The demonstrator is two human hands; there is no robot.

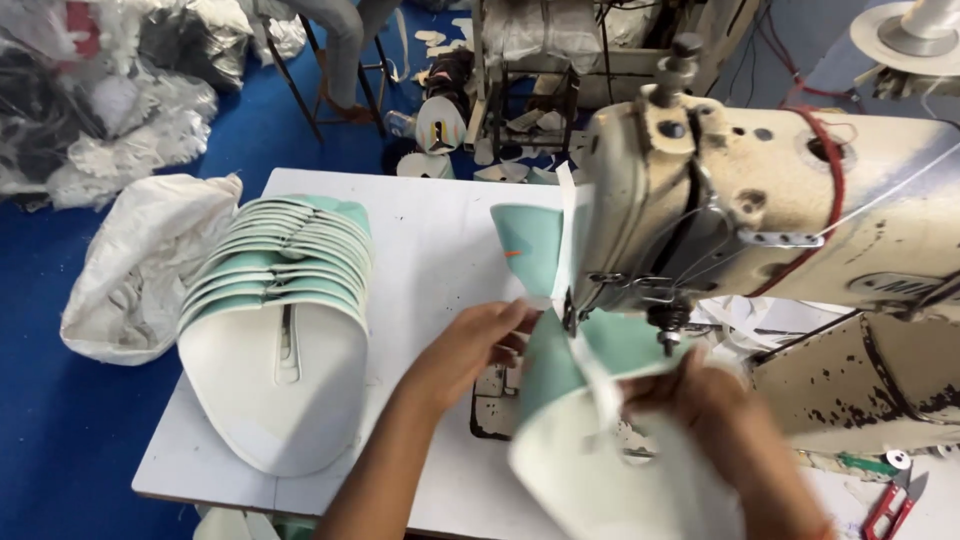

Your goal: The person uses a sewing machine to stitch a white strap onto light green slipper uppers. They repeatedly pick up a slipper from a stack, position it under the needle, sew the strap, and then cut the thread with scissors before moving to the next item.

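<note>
My left hand pinches the left edge of a mint-green and white shoe upper piece just beside the needle area of a worn cream sewing machine. On the right, my right hand grips the same piece, under the machine head. The piece curves up behind the needle, where its green end and a white strip stand upright. A fanned stack of like green and white pieces lies on the white table, to the left of my left hand.
A crumpled white sack hangs off the table's left edge. Red-handled snips lie at the bottom right. Behind the table stand a stool with a seated person's legs, plastic bags and loose cut pieces on the blue floor.
</note>
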